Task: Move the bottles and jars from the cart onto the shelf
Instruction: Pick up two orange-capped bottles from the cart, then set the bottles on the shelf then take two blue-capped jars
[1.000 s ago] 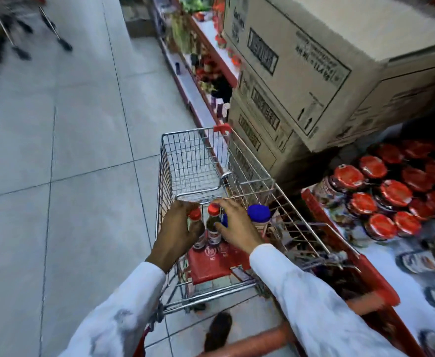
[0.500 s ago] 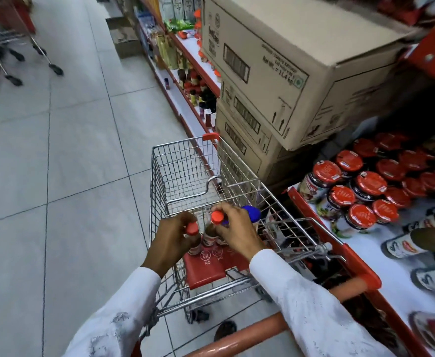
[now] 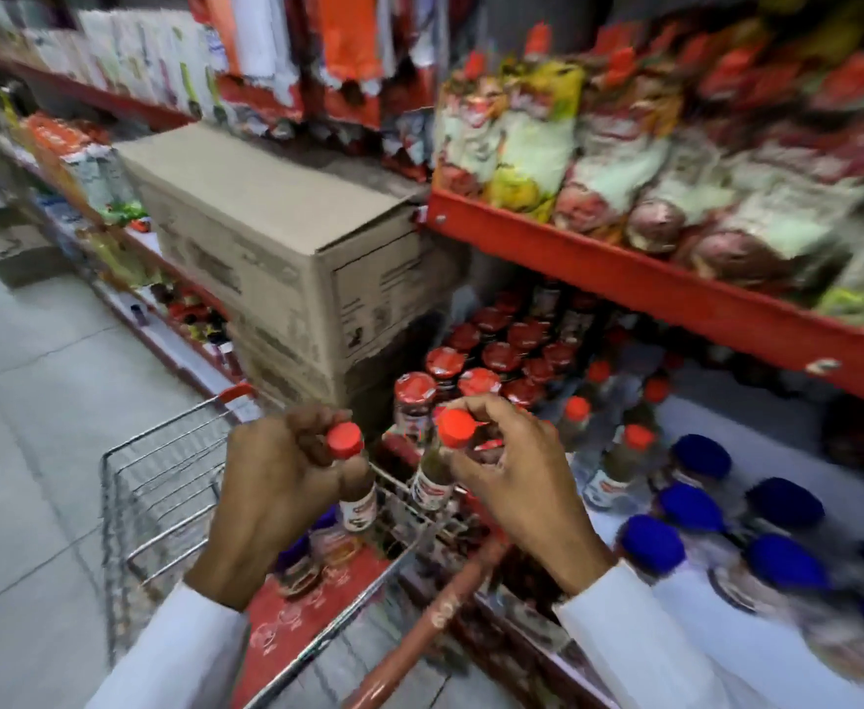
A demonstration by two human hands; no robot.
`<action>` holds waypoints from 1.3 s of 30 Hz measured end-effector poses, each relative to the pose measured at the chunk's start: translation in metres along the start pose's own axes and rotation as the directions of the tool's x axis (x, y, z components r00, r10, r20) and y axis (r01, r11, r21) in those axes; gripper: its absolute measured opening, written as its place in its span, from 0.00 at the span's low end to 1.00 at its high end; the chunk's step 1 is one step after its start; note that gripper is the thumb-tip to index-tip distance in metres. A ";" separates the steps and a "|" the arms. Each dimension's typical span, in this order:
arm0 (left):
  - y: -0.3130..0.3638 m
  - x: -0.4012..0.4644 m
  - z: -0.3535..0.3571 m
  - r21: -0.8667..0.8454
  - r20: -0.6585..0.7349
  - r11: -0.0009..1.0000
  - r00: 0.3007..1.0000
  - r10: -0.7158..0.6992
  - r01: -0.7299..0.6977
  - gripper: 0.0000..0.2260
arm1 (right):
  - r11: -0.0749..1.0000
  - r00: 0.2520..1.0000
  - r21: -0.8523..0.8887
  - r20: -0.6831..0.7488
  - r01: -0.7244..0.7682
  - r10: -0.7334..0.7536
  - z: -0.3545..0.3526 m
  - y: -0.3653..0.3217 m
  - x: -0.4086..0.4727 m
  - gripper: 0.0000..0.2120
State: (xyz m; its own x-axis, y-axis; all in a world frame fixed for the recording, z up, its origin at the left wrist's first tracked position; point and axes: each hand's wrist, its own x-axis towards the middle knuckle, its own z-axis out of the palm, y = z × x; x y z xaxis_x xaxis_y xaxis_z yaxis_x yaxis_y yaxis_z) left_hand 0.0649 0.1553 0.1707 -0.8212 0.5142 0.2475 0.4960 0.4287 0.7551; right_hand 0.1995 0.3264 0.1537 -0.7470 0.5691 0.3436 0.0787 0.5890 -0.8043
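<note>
My left hand (image 3: 271,483) grips a small dark bottle with a red cap (image 3: 355,496) by its neck, lifted above the wire cart (image 3: 128,483). My right hand (image 3: 511,473) holds a second red-capped bottle (image 3: 432,486) the same way, over the cart's right side near the shelf. A blue-lidded jar (image 3: 312,552) still sits on the cart's red seat flap. The white shelf (image 3: 757,442) to the right carries red-lidded jars (image 3: 481,360), red-capped bottles (image 3: 619,468) and blue-lidded jars (image 3: 695,509).
Stacked cardboard boxes (image 3: 286,258) stand on the shelf just left of the jars. An upper red shelf (image 3: 649,284) with snack bags overhangs the jar shelf. The cart's orange handle (image 3: 419,626) lies below my hands. Tiled aisle floor lies to the left.
Both hands have lifted their red-capped bottles out of the cart's seat and moved them up and right toward the shelf. The view has swung right and up to face the shelves.
</note>
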 end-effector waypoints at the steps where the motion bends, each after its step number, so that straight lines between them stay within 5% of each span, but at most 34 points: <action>1: 0.012 0.004 0.009 -0.025 0.019 0.999 0.999 0.026 -0.025 0.17 | 1.000 0.999 -0.021 -0.033 -0.016 0.016 -0.014 0.004 -0.003 0.17; 7: 0.055 0.032 0.091 -0.192 0.156 0.975 0.978 0.142 -0.111 0.14 | 0.971 0.959 -0.141 -0.237 -0.190 0.154 -0.080 0.039 -0.024 0.18; 18: 0.071 0.050 0.216 -0.125 0.343 0.983 0.924 0.167 -0.131 0.08 | 0.849 0.820 -0.173 -0.410 -0.499 0.398 -0.089 0.113 -0.023 0.15; 26: 0.066 0.051 0.239 -0.089 0.372 0.986 0.914 0.162 -0.139 0.08 | 0.816 0.761 -0.126 -0.463 -0.564 0.454 -0.080 0.133 -0.020 0.12; 33: 0.062 0.053 0.238 -0.064 0.398 0.983 0.899 0.183 -0.172 0.16 | 0.762 0.767 -0.245 -0.449 -0.600 0.459 -0.083 0.123 -0.022 0.14; 37: 0.054 0.048 0.214 -0.056 0.354 0.978 0.912 0.208 -0.202 0.23 | 0.639 0.835 -0.546 -0.432 -0.542 0.340 -0.082 0.100 -0.027 0.17; 39: 0.046 0.042 0.193 -0.052 0.304 0.980 0.932 0.197 -0.190 0.21 | 0.675 0.884 -0.582 -0.394 -0.453 0.252 -0.074 0.085 -0.028 0.18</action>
State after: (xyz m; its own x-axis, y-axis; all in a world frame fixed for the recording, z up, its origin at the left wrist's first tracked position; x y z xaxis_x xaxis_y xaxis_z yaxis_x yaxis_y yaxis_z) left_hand 0.1074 0.3400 0.0988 -0.5821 0.7894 0.1949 0.6277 0.2840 0.7248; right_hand 0.2762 0.4030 0.1111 -0.3800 0.8777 0.2919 0.7757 0.4743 -0.4163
